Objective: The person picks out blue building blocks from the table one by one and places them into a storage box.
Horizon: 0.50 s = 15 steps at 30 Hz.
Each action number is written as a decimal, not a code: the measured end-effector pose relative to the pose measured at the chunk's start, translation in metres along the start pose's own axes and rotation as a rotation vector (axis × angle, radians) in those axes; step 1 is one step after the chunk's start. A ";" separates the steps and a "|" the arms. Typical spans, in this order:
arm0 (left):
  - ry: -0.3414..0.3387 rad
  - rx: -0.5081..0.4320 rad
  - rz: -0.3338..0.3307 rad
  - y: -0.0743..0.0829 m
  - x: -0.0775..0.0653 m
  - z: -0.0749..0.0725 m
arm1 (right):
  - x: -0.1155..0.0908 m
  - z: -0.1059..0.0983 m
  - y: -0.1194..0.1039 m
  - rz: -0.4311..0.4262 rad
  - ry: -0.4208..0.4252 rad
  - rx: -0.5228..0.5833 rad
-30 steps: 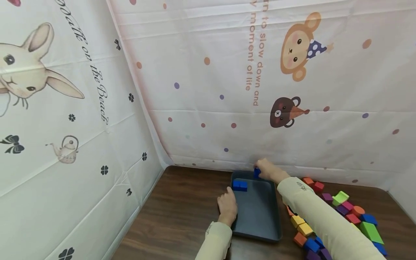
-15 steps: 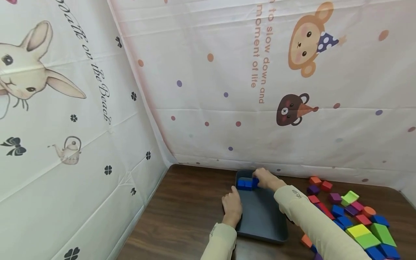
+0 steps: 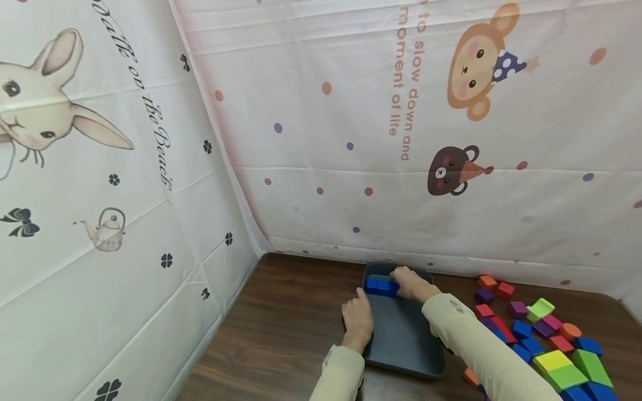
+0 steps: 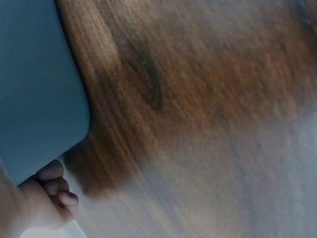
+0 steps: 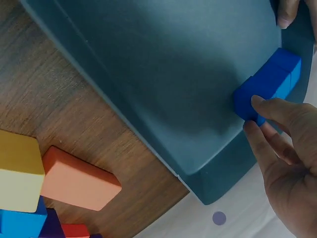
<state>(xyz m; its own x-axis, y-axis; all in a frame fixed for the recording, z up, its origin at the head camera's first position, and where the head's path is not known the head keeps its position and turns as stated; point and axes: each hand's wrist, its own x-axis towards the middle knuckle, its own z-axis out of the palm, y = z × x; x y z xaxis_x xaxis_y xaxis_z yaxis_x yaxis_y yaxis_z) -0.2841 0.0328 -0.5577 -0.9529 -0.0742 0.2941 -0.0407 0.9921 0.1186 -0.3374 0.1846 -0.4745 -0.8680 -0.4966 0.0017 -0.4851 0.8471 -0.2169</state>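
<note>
Near the back of a dark blue-grey tray [image 3: 405, 337], my right hand [image 3: 408, 282] pinches a blue block [image 5: 243, 105] between thumb and fingers. That block sits at the right end of a short row of blue blocks [image 3: 377, 284], touching it. In the right wrist view the row [image 5: 277, 69] lies along the tray's end wall. My left hand [image 3: 358, 320] holds the tray's left rim; a fingertip shows over the inner side in the right wrist view. Curled fingers [image 4: 57, 186] appear beside the tray corner in the left wrist view.
Many coloured blocks [image 3: 531, 328] lie scattered on the brown wooden table [image 3: 281, 334] right of the tray, some hidden by the right sleeve. An orange block [image 5: 79, 178] lies close to the tray. Printed cloth walls [image 3: 301, 223] stand behind and at left.
My right hand has come from the tray's back rim forward and left, bringing the blue block against the row. The left hand stays at the rim. The view has shifted slightly.
</note>
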 end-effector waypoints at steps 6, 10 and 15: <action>-0.022 0.018 -0.005 -0.011 0.001 0.001 | -0.002 -0.018 0.007 0.014 -0.017 0.022; -0.022 0.009 -0.011 -0.023 0.003 0.001 | -0.012 -0.048 0.025 0.015 -0.011 0.013; -0.006 -0.033 -0.032 -0.040 0.011 0.000 | -0.033 -0.082 0.061 0.070 -0.017 0.004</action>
<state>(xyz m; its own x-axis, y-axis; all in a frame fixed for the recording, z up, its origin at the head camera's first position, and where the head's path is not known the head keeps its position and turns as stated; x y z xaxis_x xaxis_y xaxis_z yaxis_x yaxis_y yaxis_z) -0.2929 -0.0075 -0.5590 -0.9531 -0.1051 0.2839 -0.0612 0.9854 0.1590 -0.3470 0.2686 -0.4075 -0.8978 -0.4393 -0.0299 -0.4228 0.8791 -0.2200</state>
